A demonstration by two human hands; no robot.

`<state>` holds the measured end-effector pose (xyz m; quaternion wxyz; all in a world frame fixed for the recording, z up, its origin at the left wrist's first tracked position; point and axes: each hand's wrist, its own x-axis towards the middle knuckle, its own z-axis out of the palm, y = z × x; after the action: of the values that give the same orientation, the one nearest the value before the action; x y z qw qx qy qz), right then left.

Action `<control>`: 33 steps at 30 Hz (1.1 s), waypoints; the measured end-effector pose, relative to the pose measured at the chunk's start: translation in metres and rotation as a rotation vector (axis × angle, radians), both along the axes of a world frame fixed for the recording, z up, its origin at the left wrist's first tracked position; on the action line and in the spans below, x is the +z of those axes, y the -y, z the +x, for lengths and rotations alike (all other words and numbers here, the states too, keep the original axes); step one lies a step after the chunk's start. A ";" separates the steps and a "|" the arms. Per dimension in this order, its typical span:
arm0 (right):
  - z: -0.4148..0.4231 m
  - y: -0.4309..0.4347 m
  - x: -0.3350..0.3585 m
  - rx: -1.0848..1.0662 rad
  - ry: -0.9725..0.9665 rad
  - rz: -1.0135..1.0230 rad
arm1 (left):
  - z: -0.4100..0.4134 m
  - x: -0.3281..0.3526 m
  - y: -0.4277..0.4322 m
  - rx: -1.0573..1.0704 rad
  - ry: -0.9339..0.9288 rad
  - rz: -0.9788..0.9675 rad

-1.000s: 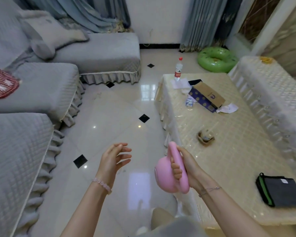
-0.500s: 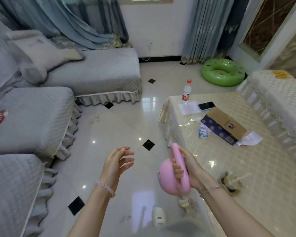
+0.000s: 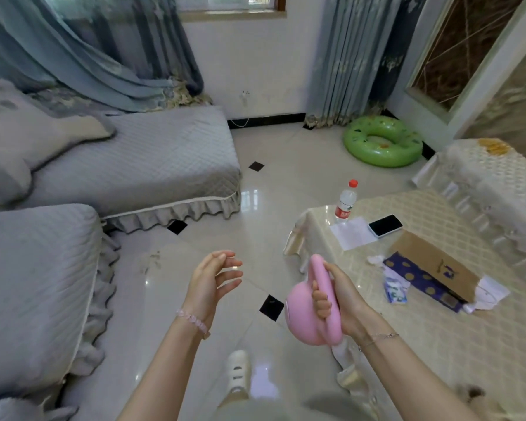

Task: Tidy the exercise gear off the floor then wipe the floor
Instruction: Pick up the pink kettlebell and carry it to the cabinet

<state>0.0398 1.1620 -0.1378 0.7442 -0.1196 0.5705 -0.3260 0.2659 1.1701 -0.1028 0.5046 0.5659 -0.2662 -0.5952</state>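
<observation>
My right hand (image 3: 339,302) grips the handle of a pink kettlebell (image 3: 304,314) and holds it in the air above the glossy tiled floor (image 3: 255,223), beside the corner of the low table. My left hand (image 3: 211,278) hovers to the left of the kettlebell with relaxed, spread fingers and holds nothing. A green inflatable ring (image 3: 383,141) lies on the floor near the far curtains.
Grey quilted sofas (image 3: 134,165) line the left side. The cream-covered low table (image 3: 438,329) at right carries a water bottle (image 3: 345,203), a phone (image 3: 385,225), paper and a cardboard box (image 3: 434,265). My white shoe (image 3: 239,370) stands on the floor below.
The view has tilted up and moved forward, showing more of the far wall and the ring. Both hands keep the same pose, the right still holding the kettlebell.
</observation>
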 end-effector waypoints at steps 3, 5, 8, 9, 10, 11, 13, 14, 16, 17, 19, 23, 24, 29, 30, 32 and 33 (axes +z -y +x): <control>0.026 0.041 0.007 -0.082 0.035 -0.010 | 0.033 0.008 0.056 -0.071 0.025 -0.015; 0.041 0.069 0.014 -0.121 0.060 -0.010 | 0.051 0.012 0.092 -0.109 0.037 -0.017; 0.062 0.107 0.017 -0.142 0.060 -0.018 | 0.066 0.016 0.139 -0.152 0.020 -0.026; 0.069 0.121 0.018 -0.145 0.052 -0.019 | 0.069 0.016 0.154 -0.157 0.010 -0.030; 0.075 0.135 0.018 -0.143 0.039 -0.020 | 0.072 0.017 0.168 -0.158 0.000 -0.032; 0.080 0.150 0.017 -0.142 0.028 -0.022 | 0.075 0.016 0.183 -0.153 -0.008 -0.032; 0.087 0.179 0.015 -0.150 0.026 -0.014 | 0.081 0.014 0.212 -0.150 -0.018 -0.023; 0.090 0.194 0.013 -0.156 0.032 -0.008 | 0.083 0.012 0.226 -0.154 -0.021 -0.015; 0.094 0.225 0.008 -0.160 0.044 -0.001 | 0.088 0.008 0.257 -0.165 -0.026 -0.002; 0.096 0.243 0.006 -0.154 0.044 0.003 | 0.090 0.005 0.275 -0.170 -0.023 0.001; 0.099 0.281 -0.001 -0.143 0.035 0.017 | 0.093 0.000 0.312 -0.178 -0.014 0.006; 0.097 0.365 -0.011 -0.159 0.030 0.038 | 0.093 -0.007 0.401 -0.199 -0.008 0.050; 0.097 0.386 -0.010 -0.162 0.027 0.039 | 0.091 -0.006 0.424 -0.215 -0.002 0.061; 0.090 0.481 0.000 -0.188 -0.015 -0.002 | 0.075 -0.001 0.529 -0.287 0.025 0.068; 0.086 0.498 0.001 -0.202 -0.025 -0.004 | 0.071 0.000 0.548 -0.299 0.017 0.068; 0.077 0.528 0.004 -0.236 -0.037 -0.003 | 0.063 0.001 0.584 -0.327 -0.002 0.073; 0.072 0.542 0.005 -0.254 -0.036 -0.005 | 0.058 0.001 0.601 -0.347 -0.003 0.074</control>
<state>0.1122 0.6203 -0.1325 0.6863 -0.0541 0.5937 -0.4166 0.3241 0.5688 -0.1022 0.3737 0.5288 -0.3370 -0.6834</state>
